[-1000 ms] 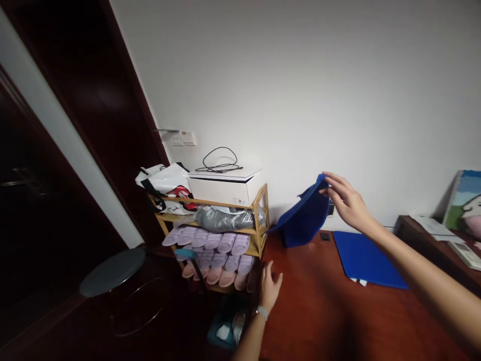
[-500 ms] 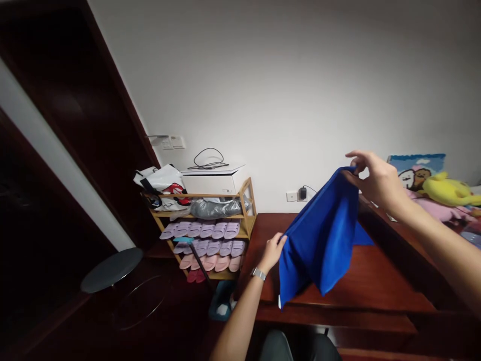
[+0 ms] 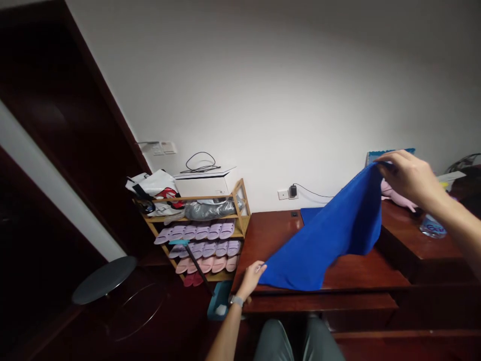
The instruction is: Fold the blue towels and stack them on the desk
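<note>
A blue cloth is stretched at a slant between my two hands over the dark red wooden desk. My left hand, with a watch on its wrist, pinches the lower left corner close to the desk's front edge. Higher up on the right, my right hand grips the upper corner between thumb and fingers. The cloth's lower right part hangs in a loose fold. Behind it, another flat blue piece lies on the desk, mostly covered from view.
Left of the desk stands a wooden rack with several pairs of slippers and a white box. A round stool and a blue dustpan are on the floor. A plastic bottle stands at right.
My hands have moved farther apart, the left one down and left, the right one to the right. The cloth is now pulled out longer and lies lower at its left end.
</note>
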Demonstrator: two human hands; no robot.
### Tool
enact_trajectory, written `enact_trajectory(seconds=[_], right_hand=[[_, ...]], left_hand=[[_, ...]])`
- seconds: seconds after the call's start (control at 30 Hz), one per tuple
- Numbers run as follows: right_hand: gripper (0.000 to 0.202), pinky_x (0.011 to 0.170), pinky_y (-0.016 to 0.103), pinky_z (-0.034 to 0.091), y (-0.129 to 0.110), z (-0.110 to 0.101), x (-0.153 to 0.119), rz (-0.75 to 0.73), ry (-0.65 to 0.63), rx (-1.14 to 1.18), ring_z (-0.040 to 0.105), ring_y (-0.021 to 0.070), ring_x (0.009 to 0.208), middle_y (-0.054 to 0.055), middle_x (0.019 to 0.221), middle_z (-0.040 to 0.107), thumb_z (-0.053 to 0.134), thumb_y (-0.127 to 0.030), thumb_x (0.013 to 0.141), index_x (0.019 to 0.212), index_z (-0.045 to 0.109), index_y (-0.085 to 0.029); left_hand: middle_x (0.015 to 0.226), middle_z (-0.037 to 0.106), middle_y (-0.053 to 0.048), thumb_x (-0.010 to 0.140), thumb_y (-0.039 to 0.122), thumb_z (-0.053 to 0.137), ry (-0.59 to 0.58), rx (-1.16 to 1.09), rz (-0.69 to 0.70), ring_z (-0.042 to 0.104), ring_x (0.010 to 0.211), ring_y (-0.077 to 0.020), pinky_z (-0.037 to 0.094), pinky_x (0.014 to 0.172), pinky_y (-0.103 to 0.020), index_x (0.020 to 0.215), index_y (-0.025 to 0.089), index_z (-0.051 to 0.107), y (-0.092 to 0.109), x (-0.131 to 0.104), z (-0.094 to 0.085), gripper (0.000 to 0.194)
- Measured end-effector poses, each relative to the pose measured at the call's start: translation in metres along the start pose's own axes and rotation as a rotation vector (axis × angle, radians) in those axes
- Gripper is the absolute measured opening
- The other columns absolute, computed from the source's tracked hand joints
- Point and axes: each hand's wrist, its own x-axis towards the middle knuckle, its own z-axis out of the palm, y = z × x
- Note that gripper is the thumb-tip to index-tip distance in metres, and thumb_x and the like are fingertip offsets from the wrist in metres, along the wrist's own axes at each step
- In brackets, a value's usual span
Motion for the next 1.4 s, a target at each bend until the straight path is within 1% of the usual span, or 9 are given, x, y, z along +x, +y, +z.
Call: enact_trajectory(seconds=[0.17,0.27,0.37,0.5,0.67,0.83,0.97,1.17,1.4], right_hand=[[0.096,0.069,0.038,0.048,0.056,-0.008,-0.037,0.313,-0.105,0.058,0.068,0.0212,0.067,0.011,0.078,0.077,0.032,-0.104,0.078,0.101,0.08,-0.023],[0.102,0.062,0.039,0.045,0.093,-0.005,-0.07,0.534,-0.209,0.058,0.069,0.0245,0.061,0.01,0.062,0.073,0.039,-0.112,0.057,0.093,0.082,-0.027],[0.1,0.064,0.041,0.046,0.124,0.005,-0.104,0.578,-0.299,0.073,0.074,0.0292,0.071,0.013,0.075,0.079,0.047,-0.113,0.046,0.088,0.083,-0.03],[0.097,0.067,0.041,0.049,0.142,0.037,-0.14,0.548,-0.418,0.151,0.076,0.0305,0.078,0.015,0.092,0.083,0.055,-0.111,0.041,0.084,0.083,-0.028],[0.063,0.077,0.04,0.052,0.125,0.101,-0.15,0.6,-0.646,0.334,0.075,0.03,0.082,0.012,0.091,0.083,0.07,-0.081,0.059,0.084,0.079,-0.025],[0.04,0.085,0.039,0.049,0.108,0.142,-0.133,0.68,-0.498,0.307,0.072,0.0276,0.086,0.013,0.095,0.082,0.063,-0.056,0.067,0.086,0.073,-0.022],[0.049,0.093,0.04,0.047,0.107,0.149,-0.129,0.724,-0.386,0.283,0.071,0.0284,0.099,0.016,0.111,0.08,0.058,-0.06,0.071,0.097,0.072,-0.021],[0.047,0.086,0.04,0.051,0.101,0.152,-0.192,0.817,-0.321,0.318,0.073,0.0302,0.094,0.013,0.101,0.082,0.06,-0.059,0.066,0.093,0.073,-0.023],[0.03,0.078,0.04,0.058,0.077,0.207,-0.345,0.739,-0.49,0.401,0.078,0.0306,0.081,0.007,0.082,0.082,0.053,-0.054,0.063,0.073,0.066,-0.029]], left_hand=[[0.108,0.083,-0.012,0.081,0.069,0.069,0.136,-0.039,-0.003,0.076,0.103,-0.0293,0.06,0.095,-0.042,0.099,0.02,0.079,0.002,0.006,-0.078,0.053],[0.106,0.083,-0.011,0.079,0.063,0.074,0.167,-0.052,-0.007,0.077,0.101,-0.0284,0.061,0.093,-0.04,0.098,0.02,0.079,0.009,0.0,-0.115,0.047],[0.094,0.083,-0.008,0.074,0.059,0.081,0.135,-0.051,-0.013,0.077,0.091,-0.0271,0.061,0.085,-0.037,0.09,0.02,0.078,0.017,-0.009,-0.14,0.041],[0.09,0.081,-0.005,0.078,0.056,0.079,0.027,0.048,-0.005,0.075,0.088,-0.025,0.058,0.079,-0.033,0.088,0.021,0.077,0.025,-0.008,-0.159,0.036],[0.069,0.074,-0.001,0.078,0.053,0.071,-0.005,0.288,0.014,0.069,0.068,-0.0222,0.05,0.062,-0.029,0.078,0.021,0.072,0.034,0.043,-0.163,0.032],[0.092,0.08,-0.005,0.083,0.046,0.064,0.18,0.35,0.086,0.073,0.088,-0.0257,0.053,0.078,-0.032,0.087,0.024,0.07,0.055,0.105,-0.173,0.023],[0.1,0.08,-0.006,0.09,0.047,0.06,0.332,0.399,0.131,0.074,0.095,-0.0259,0.053,0.084,-0.032,0.099,0.027,0.068,0.068,0.113,-0.185,0.024],[0.1,0.081,-0.005,0.098,0.042,0.054,0.345,0.545,0.125,0.077,0.093,-0.025,0.054,0.081,-0.03,0.106,0.027,0.067,0.018,0.059,-0.163,0.021],[0.11,0.082,-0.007,0.101,0.026,0.044,0.01,0.727,-0.059,0.079,0.106,-0.0239,0.059,0.084,-0.029,0.109,0.029,0.07,-0.087,-0.025,-0.059,0.028]])
